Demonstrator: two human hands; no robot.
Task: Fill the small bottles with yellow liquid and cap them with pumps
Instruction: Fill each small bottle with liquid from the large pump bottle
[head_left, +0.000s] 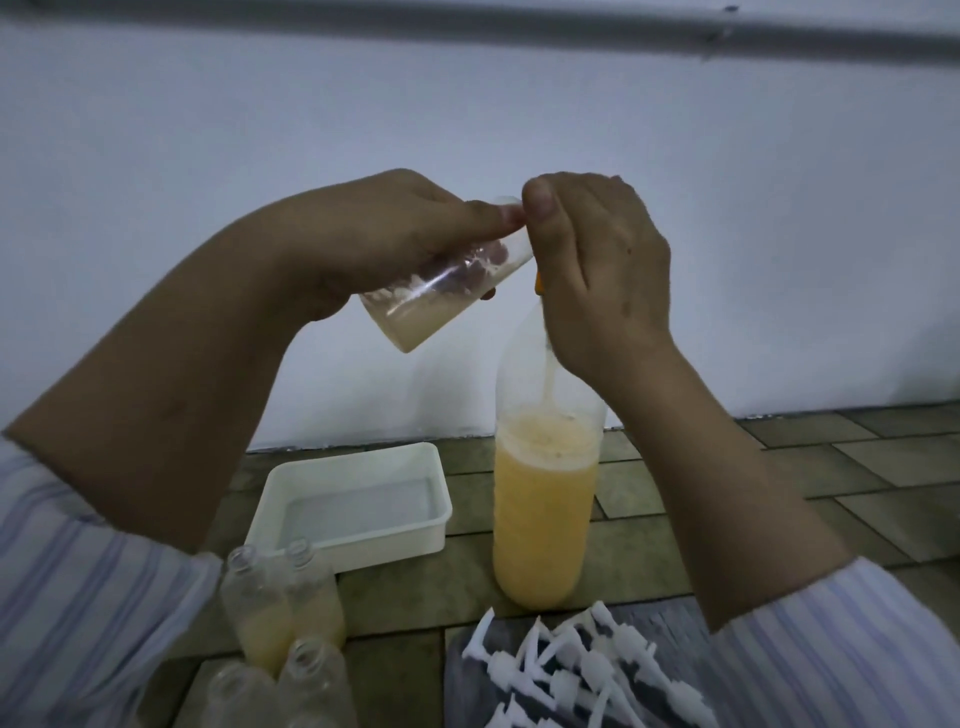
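Note:
My left hand (379, 234) grips a clear plastic cup (441, 291), tipped so its rim meets the mouth of a tall clear bottle (545, 519). A little yellow liquid sits in the cup's bottom, and a thin stream runs down inside the bottle, which is about half full of yellow liquid. My right hand (597, 270) curls round the bottle's neck, where an orange ring (539, 283) shows. Several small clear bottles (280, 613) stand uncapped at the lower left, two of them partly filled with yellow liquid. White pumps (587, 670) lie in a pile at the lower right.
A white rectangular tub (363, 540) sits on the tiled surface behind the small bottles and left of the tall bottle. A pale wall rises close behind. My striped sleeves fill both lower corners.

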